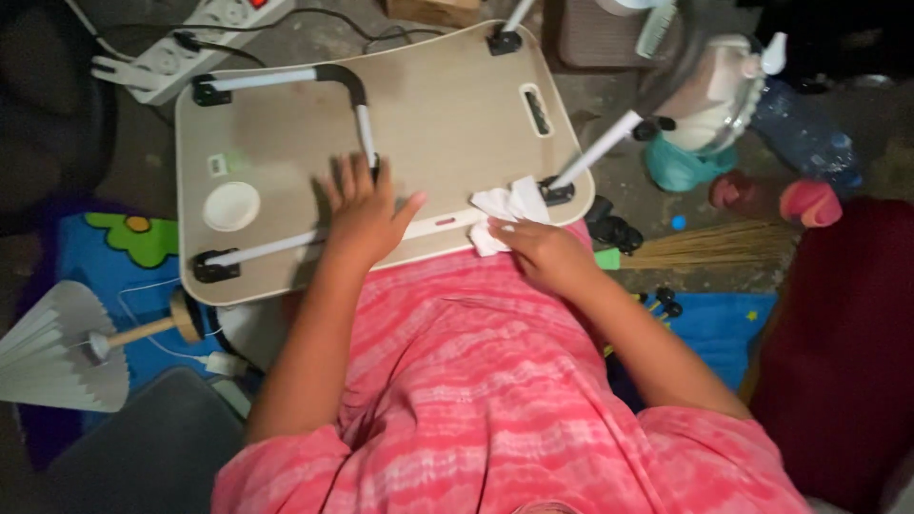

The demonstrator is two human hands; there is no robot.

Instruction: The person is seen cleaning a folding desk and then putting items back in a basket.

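Nearest the camera, a pink tie-dyed garment [495, 381] is seen, over which both forearms extend. The left hand [365, 217] is laid flat, fingers spread wide, on the underside of an overturned wooden lap table [447, 105], touching its folded white U-shaped leg [286, 76]. The right hand [538, 249] is closed on a crumpled white cloth [505, 207], pressed at the table's near right edge, just beside a leg hinge [555, 190]. At near left a pleated lamp [57, 347] is shown. Farther away, a power strip [195, 33] lies left, a small broom [709, 246] right.
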